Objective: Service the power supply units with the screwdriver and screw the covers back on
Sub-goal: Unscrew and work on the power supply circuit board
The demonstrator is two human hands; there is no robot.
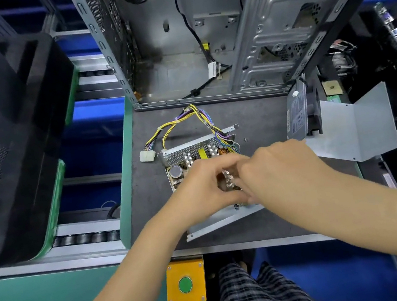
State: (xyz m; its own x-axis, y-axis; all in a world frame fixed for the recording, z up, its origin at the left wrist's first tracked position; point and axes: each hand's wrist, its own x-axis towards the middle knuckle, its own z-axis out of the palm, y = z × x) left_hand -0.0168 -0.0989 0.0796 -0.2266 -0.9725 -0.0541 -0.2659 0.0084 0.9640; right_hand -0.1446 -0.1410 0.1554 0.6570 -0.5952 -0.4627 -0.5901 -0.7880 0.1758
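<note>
An open power supply unit (184, 153) lies on the grey mat (152, 204), its cover off and its heat sinks, capacitor and coil exposed. Yellow and purple wires (187, 118) loop out of its far side to a white connector (147, 156). My left hand (198, 189) and my right hand (281, 168) meet over the unit's near half. Both have fingers curled down onto its inner parts, around a silver heat sink (228, 180). The bent metal cover (359, 124) lies to the right. A loose screw (245, 139) lies on the mat. No screwdriver is in view.
A second power supply unit (298, 116) stands on edge at the right, beside the cover. An opened computer case (189, 47) stands behind the mat. A black case (6, 128) sits on the roller conveyor at the left. A yellow box with a green button (186, 283) hangs below the table's front edge.
</note>
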